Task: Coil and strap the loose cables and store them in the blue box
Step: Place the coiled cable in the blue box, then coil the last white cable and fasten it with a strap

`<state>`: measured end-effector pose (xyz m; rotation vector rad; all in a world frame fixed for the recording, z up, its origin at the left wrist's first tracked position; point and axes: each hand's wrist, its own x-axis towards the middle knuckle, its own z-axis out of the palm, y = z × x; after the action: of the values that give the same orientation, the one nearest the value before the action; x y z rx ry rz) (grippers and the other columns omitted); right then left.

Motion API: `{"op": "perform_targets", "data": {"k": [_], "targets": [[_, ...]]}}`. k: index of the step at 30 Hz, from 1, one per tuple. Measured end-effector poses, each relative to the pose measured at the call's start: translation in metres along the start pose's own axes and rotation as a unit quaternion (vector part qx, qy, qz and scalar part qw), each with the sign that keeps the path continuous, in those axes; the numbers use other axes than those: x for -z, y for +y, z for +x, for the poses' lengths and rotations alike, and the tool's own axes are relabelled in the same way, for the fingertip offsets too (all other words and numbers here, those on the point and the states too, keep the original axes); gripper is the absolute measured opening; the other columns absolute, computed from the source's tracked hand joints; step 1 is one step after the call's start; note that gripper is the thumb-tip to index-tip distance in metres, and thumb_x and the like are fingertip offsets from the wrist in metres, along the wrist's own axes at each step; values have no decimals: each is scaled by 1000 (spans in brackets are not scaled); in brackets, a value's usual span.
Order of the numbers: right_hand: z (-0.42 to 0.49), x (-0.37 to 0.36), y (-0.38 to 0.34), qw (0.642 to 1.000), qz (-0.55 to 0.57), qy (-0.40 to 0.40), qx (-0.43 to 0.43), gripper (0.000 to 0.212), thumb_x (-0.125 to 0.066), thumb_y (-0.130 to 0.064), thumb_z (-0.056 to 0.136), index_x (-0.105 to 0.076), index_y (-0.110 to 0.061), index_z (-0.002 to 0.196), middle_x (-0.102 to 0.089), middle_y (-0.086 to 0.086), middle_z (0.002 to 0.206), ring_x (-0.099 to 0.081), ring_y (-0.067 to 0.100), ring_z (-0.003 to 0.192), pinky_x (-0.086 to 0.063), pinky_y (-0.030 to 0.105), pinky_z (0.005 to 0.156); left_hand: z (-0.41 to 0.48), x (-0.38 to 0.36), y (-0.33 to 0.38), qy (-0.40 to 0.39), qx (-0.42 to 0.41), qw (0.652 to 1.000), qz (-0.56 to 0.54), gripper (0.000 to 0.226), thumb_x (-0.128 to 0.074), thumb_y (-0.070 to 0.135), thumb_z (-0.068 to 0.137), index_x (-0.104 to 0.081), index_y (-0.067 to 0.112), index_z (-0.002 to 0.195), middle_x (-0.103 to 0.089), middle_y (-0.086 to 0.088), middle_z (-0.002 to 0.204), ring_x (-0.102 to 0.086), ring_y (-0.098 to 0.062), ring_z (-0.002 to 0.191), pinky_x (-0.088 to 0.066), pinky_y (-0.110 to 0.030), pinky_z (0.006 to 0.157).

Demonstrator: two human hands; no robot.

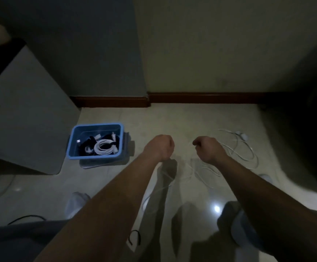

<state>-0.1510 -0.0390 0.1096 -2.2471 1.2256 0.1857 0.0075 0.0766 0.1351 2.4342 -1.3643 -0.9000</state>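
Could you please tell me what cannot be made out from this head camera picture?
- Whether the left hand and right hand grip the thin white cable: curled fingers hide the palms.
- The blue box: contents beneath the white coil are too dark.
- Far right of the floor: lost in shadow.

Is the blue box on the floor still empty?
No, the blue box already holds a coiled white cable and some dark cables beside it.
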Motion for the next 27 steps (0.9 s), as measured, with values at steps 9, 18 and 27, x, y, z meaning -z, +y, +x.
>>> {"op": "perform_targets", "data": {"k": [9,18,27], "targets": [[28,-14,127,993,27,-46,-107,50,-53,-13,92,-50,-13,142,-57,15,139,-53,32,129,-44,35,104,65,-74,39,-42,0,999,4,27,-57,17,94,-65,19,120,-67,-10,125,-60,-28,116,-48,-36,99],[108,-52,159,994,-27,-98,-48,66,-62,-21,89,-40,-21,151,-20,10,164,-38,37,141,-39,41,111,139,-129,21,-57,37,998,-8,32,-62,23,94,-62,20,125,-62,-10,132,-58,-27,121,-47,-36,101],[162,-85,145,990,-105,-85,-34,45,-59,-25,87,-58,-16,130,-39,16,141,-40,39,131,-43,47,104,180,-143,16,-36,30,999,-25,32,-61,25,94,-64,14,124,-58,-14,128,-59,-29,117,-46,-34,100]]}}
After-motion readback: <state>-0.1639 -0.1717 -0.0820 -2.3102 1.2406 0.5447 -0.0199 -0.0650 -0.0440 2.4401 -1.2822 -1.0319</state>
